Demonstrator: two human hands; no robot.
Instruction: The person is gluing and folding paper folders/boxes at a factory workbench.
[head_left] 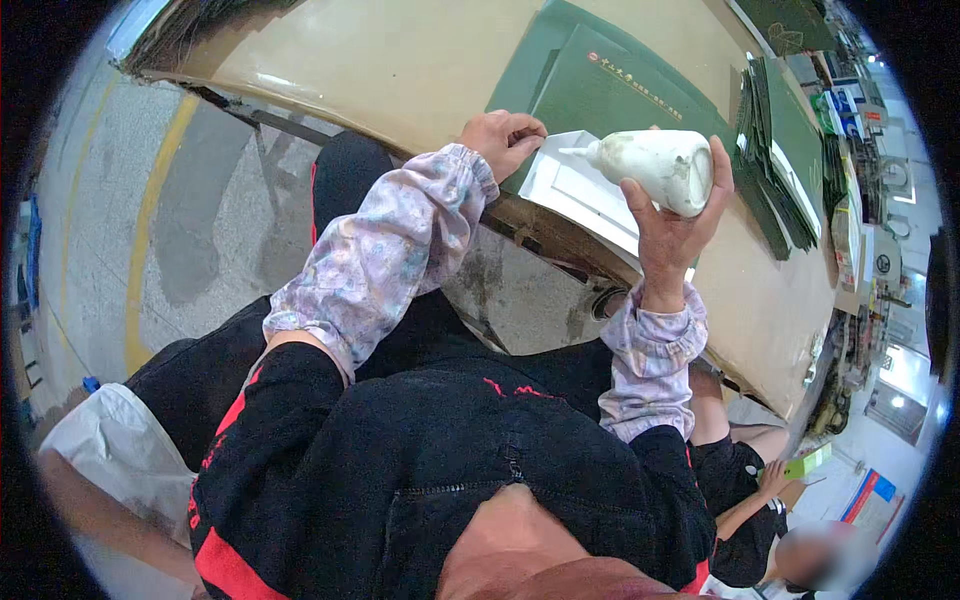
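Observation:
My right hand (pixel 675 230) is wrapped round a white squeeze bottle (pixel 655 170), smudged with greyish-green marks. The bottle lies tilted on its side, its narrow nozzle pointing left over a white card panel (pixel 580 190) at the table's near edge. By the panel's left corner is my left hand (pixel 497 142), its fingers curled and closed; what they pinch, if anything, is hidden. Beyond both hands lies a dark green folder (pixel 620 85) with a small red emblem and gold lettering, on top of other green covers.
A stack of green folders (pixel 770 160) with white edges stands at the right of the tan table (pixel 400 60). Further right are shelves and cluttered goods. Another person (pixel 745 500) sits at lower right, holding a light green object (pixel 808 461). A yellow line (pixel 160 200) marks the floor at left.

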